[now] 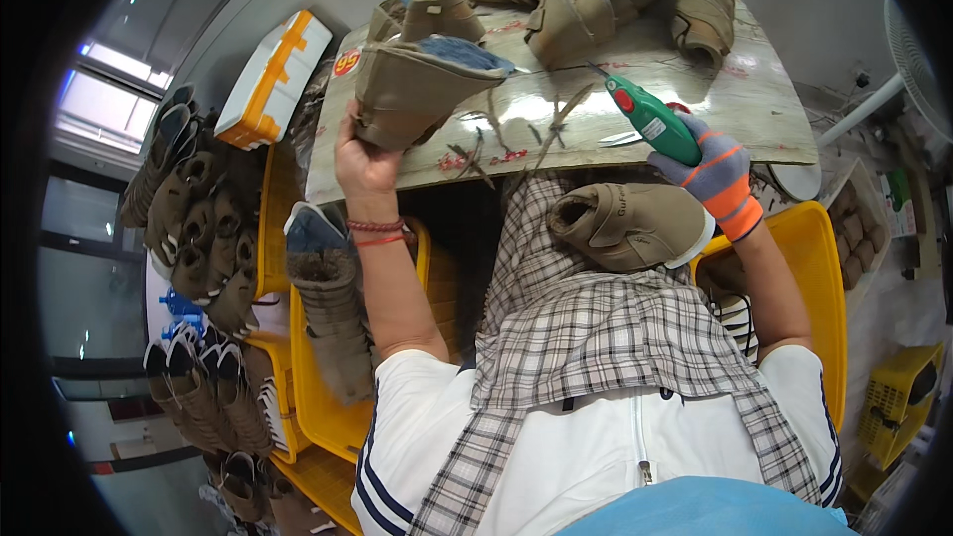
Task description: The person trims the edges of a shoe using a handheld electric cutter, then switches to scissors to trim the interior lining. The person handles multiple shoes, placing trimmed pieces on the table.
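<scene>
My bare left hand [365, 169] grips a brown shoe upper [412, 89] by its lower edge, over the left part of the table. Blue fabric lines the upper's open side. A grey and orange glove covers my right hand [717, 174], which is closed round a green hand-held tool [655, 121]. That tool has a red button and a thin dark tip pointing toward the upper, apart from it. On my lap, over a checked apron [596, 337], lies a brown shoe [630, 223] with a strap. Narrow brown scraps [551, 129] are scattered on the table between my hands.
The pale table [774, 124] carries more brown uppers [586, 0] along its far side. A metal blade [620, 139] lies near my right hand. Yellow crates [819, 288] stand at both sides, with stacked uppers [333, 308] at left. A fan [913, 60] stands far right.
</scene>
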Tool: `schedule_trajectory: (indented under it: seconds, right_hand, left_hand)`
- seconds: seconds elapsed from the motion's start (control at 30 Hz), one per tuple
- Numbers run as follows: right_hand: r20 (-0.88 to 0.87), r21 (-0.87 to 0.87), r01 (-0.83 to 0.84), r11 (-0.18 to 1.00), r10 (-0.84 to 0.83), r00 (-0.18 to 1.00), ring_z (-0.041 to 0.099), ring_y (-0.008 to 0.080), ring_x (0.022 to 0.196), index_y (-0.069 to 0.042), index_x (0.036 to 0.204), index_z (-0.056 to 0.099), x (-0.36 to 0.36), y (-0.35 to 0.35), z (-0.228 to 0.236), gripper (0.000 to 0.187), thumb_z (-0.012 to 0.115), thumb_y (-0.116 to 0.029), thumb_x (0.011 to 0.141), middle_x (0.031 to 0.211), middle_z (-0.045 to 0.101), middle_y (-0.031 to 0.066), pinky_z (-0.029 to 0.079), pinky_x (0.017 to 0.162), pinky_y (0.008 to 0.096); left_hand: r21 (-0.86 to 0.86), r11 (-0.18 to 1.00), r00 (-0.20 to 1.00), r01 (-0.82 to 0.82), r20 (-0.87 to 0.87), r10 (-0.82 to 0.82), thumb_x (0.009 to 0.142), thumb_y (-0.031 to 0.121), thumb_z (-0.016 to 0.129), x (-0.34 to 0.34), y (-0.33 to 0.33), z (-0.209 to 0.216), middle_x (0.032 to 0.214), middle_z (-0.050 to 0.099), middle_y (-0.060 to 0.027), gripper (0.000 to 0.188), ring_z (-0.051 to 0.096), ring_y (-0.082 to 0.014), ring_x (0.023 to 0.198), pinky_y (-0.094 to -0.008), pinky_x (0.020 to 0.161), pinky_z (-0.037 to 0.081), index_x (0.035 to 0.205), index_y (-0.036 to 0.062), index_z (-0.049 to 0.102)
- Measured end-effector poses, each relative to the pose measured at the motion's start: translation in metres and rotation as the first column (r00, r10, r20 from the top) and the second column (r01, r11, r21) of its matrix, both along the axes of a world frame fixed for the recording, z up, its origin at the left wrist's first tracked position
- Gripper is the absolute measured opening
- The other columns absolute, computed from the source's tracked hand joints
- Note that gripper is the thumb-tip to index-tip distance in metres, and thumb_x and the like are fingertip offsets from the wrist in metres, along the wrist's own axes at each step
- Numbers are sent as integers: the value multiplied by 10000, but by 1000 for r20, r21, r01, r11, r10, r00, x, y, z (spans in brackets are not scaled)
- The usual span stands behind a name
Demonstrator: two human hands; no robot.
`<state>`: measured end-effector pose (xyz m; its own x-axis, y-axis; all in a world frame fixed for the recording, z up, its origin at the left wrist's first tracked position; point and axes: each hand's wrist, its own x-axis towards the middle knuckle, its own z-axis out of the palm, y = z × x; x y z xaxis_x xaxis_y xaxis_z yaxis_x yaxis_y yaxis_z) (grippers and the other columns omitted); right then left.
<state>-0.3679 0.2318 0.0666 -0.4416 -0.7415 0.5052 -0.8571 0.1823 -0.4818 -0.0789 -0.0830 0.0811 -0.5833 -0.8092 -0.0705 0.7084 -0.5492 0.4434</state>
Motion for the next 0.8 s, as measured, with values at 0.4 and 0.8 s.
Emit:
schedule_trajectory:
  seconds: [0.4, 0.8]
  right_hand:
    - [-292, -105, -249, 963, 209, 933, 623, 269, 650, -55, 1077, 609, 12, -3, 3, 607, 828, -338, 586, 746, 642, 109, 498, 599, 337]
    - [-366, -157, -254, 954, 183, 912, 612, 263, 621, -54, 1042, 626, 14, 4, 9, 591, 819, -361, 575, 714, 628, 98, 494, 578, 337]
  left_hand:
    - [215, 960, 977, 179, -155, -147, 928, 130, 465, 15, 2, -29, 1041, 632, -137, 180, 578, -258, 1028, -489, 978, 406, 979, 6, 584]
    - [294, 907, 948, 300, -195, -251, 969, 195, 371, -16, 23, -16, 1093, 601, -189, 267, 535, -320, 1100, -515, 1031, 341, 965, 3, 557]
